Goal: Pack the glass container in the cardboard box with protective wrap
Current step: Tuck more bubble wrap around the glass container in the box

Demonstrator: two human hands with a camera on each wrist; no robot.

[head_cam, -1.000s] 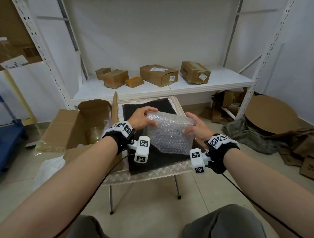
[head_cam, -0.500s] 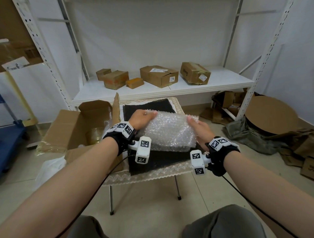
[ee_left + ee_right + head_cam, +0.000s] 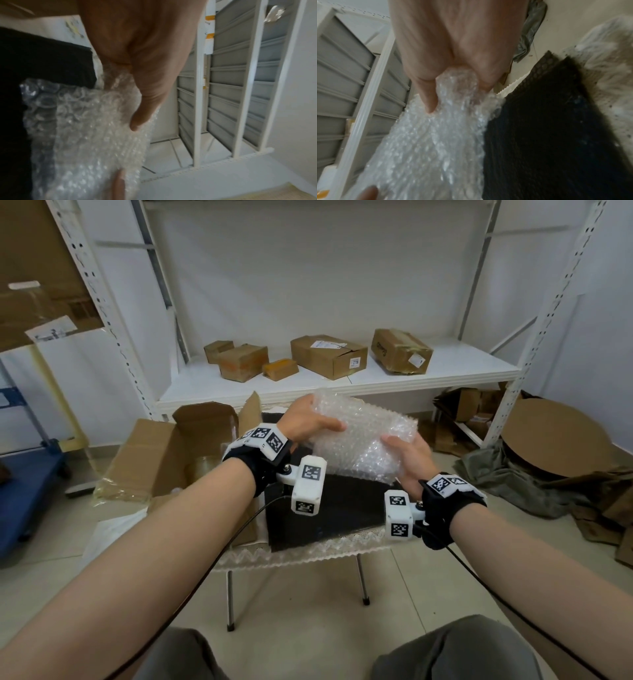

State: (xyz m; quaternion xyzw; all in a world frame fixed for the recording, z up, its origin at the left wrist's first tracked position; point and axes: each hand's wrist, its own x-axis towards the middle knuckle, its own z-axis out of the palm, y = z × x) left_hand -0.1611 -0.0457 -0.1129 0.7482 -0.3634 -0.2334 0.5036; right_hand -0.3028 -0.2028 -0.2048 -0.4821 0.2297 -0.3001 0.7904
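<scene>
Both hands lifted above the counter (image 3: pixel 308 546), bubble wrap (image 3: pixel 363 436) between them. Left hand (image 3: pixel 305 422) and right hand (image 3: pixel 407 457) curl fingers (image 3: pixel 144 108) round its ends. Glass container (image 3: pixel 205 467) sits in cardboard box (image 3: pixel 150 453), left of counter. Advice: keep sheet taut, carry it boxward.

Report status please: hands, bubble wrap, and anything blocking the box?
Left hand and right hand both grip bubble wrap, held above black mat. Cardboard box open at left, glass visible inside. Nothing blocking.
</scene>
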